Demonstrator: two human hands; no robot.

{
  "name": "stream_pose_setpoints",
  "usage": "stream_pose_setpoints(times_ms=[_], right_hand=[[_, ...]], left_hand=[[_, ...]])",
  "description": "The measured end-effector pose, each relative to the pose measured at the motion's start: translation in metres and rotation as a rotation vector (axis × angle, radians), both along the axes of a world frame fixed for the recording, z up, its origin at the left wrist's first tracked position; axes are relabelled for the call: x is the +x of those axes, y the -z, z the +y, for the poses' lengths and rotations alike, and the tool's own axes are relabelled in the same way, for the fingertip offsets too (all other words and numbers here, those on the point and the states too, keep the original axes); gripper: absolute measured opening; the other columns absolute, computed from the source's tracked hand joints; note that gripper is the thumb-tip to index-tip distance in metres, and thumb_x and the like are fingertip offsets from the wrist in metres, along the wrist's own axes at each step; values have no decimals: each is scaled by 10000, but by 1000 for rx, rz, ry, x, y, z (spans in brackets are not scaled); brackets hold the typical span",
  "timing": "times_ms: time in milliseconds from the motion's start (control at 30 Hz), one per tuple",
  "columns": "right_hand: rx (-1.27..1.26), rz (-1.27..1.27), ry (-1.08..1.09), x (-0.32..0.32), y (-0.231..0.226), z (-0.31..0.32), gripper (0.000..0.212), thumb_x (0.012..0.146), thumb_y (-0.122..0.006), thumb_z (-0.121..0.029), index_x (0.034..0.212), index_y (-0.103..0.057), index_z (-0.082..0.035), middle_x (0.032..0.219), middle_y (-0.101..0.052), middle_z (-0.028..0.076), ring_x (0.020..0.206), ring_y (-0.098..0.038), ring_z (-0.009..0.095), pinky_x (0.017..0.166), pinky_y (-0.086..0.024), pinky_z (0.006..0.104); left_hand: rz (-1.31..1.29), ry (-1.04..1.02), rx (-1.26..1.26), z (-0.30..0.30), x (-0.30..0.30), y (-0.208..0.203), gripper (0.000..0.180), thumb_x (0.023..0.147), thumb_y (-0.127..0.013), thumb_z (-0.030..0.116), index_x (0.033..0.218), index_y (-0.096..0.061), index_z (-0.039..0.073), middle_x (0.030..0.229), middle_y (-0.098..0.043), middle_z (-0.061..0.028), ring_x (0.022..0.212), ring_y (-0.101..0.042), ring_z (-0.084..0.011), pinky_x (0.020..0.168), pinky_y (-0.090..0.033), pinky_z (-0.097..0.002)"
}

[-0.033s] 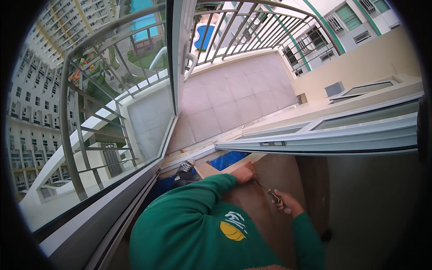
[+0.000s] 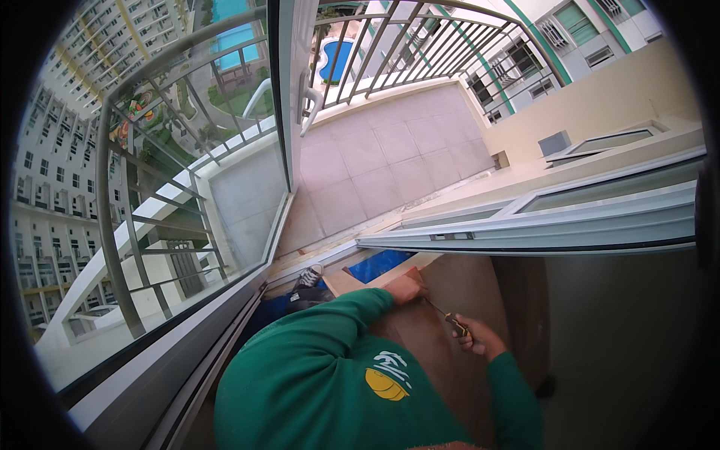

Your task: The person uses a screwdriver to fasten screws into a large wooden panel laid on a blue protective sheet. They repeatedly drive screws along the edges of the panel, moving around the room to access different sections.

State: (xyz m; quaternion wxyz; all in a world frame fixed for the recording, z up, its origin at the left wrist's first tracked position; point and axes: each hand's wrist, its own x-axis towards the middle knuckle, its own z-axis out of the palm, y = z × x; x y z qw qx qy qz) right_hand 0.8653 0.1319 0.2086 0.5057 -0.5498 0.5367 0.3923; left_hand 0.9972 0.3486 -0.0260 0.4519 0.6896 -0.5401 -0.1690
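My right hand (image 2: 481, 339) is closed around the dark, yellow-marked handle of a screwdriver (image 2: 454, 323). Its thin shaft slants up and left toward my left hand (image 2: 405, 289). The left fingers are bent together around the shaft's far end, and the screwdriver's tip is hidden there. Under both hands lies a brown wooden panel (image 2: 469, 285). Something orange-red shows right beside the left fingers, too small to name. A blue sheet (image 2: 381, 265) lies just beyond the left hand, bordered by a pale wooden strip (image 2: 341, 281).
To the left stands a glass door (image 2: 289, 150) with a white handle (image 2: 309, 109). A white window frame (image 2: 540, 231) crosses at the right. Beyond are a tiled balcony floor (image 2: 375, 161) and a metal railing (image 2: 420, 45). A sneaker (image 2: 309, 277) shows near the sill.
The view has shifted very slightly. Both hands and the screwdriver keep nearly the same places and grips.
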Motion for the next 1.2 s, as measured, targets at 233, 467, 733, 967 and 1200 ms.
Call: stream_pose_setpoints(times_ms=[233, 467, 733, 967, 1200], right_hand=[[-718, -423, -1343, -1, -6, 37, 226, 1034, -686, -302, 1146, -688, -105, 925, -710, 125, 838, -713, 315, 805, -555, 486], [-979, -512, -1446, 15, -24, 57, 328, 936, -816, -327, 1120, -685, -90, 1062, -728, 131, 940, -713, 302, 911, -542, 474], [-211, 5, -166, 25, -43, 33, 341, 1029, -737, -390, 1061, -662, -59, 785, -587, 36, 615, -529, 129, 555, -456, 339], [-986, -525, -1646, 6, -33, 54, 237, 996, -695, -192, 1199, -650, -78, 1093, -681, 158, 853, -694, 332, 795, -578, 480], [-847, -439, -923, 14, -28, 45, 381, 1015, -719, -343, 1268, -682, -61, 1054, -721, 205, 877, -714, 337, 814, -572, 499]], left_hand=[[23, 25, -7, -2, 9, -1, 232, 1009, -615, 241, 1178, -750, 158, 1231, -731, -70, 1151, -705, -345, 964, -572, -472], [56, 68, 14, 0, 13, -19, 243, 1020, -581, 203, 1197, -733, 134, 1258, -716, -97, 1163, -697, -362, 973, -571, -475], [85, 86, 10, 0, 15, -23, 194, 1018, -595, 217, 1131, -723, 124, 1128, -705, -111, 1097, -701, -365, 916, -569, -485], [79, 80, -50, 2, 16, -27, 189, 1007, -639, 244, 1121, -729, 124, 1046, -732, -122, 1029, -719, -362, 886, -573, -487], [108, 69, -98, 2, 17, -24, 179, 997, -646, 233, 1104, -745, 128, 1041, -755, -126, 994, -726, -362, 869, -574, -483]])
